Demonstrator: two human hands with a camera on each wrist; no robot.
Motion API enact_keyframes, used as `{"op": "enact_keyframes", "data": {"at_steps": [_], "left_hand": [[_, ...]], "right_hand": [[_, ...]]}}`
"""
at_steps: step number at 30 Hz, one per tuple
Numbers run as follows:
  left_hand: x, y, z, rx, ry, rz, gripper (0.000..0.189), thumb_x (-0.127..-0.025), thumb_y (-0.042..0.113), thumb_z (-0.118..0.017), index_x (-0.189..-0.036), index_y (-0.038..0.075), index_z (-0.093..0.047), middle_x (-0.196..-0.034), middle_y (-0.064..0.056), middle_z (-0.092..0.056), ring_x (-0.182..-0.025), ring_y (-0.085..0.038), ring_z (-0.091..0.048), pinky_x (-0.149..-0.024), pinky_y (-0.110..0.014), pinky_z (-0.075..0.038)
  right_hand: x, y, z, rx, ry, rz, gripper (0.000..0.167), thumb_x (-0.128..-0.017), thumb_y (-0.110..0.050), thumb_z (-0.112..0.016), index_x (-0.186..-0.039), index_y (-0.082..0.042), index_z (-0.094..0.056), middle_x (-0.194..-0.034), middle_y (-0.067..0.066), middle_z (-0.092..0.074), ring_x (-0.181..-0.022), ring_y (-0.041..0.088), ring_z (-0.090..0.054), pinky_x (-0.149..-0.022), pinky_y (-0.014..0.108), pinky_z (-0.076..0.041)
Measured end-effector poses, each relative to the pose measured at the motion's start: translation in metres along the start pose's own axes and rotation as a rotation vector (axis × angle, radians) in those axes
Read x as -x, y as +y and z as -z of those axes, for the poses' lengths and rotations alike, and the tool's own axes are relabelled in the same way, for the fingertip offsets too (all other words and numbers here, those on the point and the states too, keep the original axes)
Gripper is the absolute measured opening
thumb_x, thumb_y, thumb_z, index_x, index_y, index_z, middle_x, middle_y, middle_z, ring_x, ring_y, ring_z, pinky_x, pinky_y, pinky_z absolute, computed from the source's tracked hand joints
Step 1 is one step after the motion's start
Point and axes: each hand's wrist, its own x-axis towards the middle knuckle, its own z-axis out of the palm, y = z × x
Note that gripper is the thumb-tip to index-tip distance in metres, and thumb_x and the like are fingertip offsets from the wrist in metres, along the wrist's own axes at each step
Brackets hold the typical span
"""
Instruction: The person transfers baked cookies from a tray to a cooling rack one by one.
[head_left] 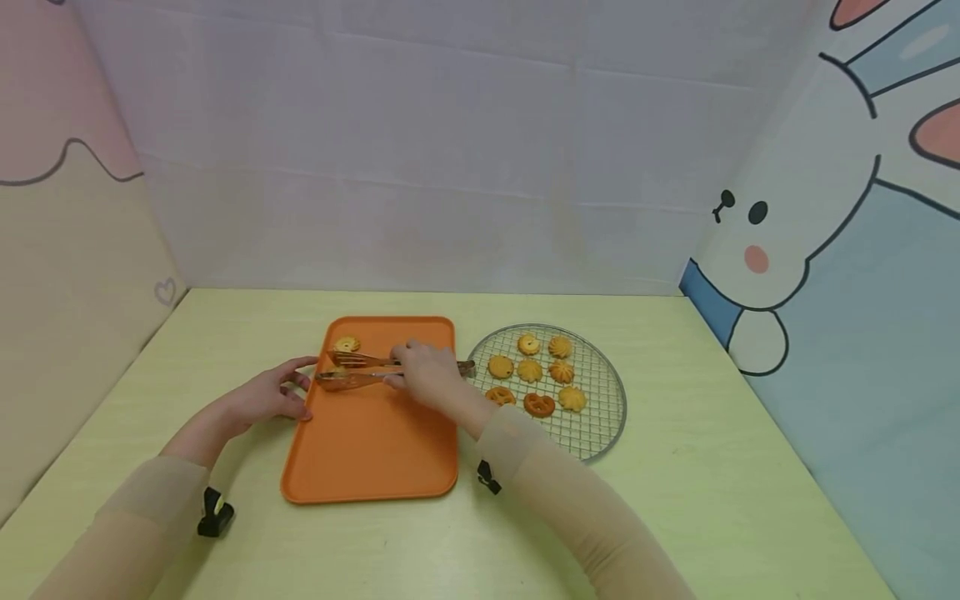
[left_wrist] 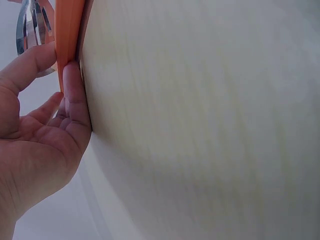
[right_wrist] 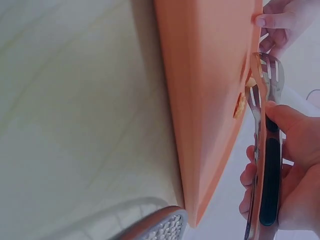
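Observation:
My right hand (head_left: 431, 377) holds metal serving tongs (right_wrist: 270, 180) with dark grip inserts, stretched leftward over an orange tray (head_left: 375, 450). The slotted tong ends (head_left: 348, 358) are spread near the tray's left edge, with a cookie partly visible between them. Another round cookie (head_left: 347, 343) lies in the tray's far left corner, just beyond the tongs. My left hand (head_left: 273, 396) grips the tray's left rim; in the left wrist view, its fingers (left_wrist: 75, 100) lie against the rim from both sides.
Right of the tray is a round wire rack (head_left: 592, 433) bearing several cookies, among them a flower-shaped cookie (head_left: 572, 398) and a pretzel-shaped cookie (head_left: 539, 406). Both stand on a pale wooden table (head_left: 712, 467). Printed cloth walls (head_left: 450, 167) enclose its back and sides.

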Motion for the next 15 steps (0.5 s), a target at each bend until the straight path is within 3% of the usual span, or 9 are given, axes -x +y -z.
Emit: {"op": "enact_keyframes", "data": {"at_steps": [15], "left_hand": [[-0.001,-0.002,0.003,-0.026,0.013,0.013,0.090,-0.078,0.003,-0.072,-0.148,0.002,-0.016,-0.113,-0.017,-0.038,-0.084,-0.018,-0.058,-0.072,-0.026,-0.050]], "right_hand": [[0.011,0.018,0.023,-0.011,0.004,0.032,0.043,-0.091,-0.052,-0.052,-0.125,-0.026,-0.057,-0.107,-0.007,-0.059,-0.085,0.011,-0.059,-0.062,0.033,-0.047]]}}
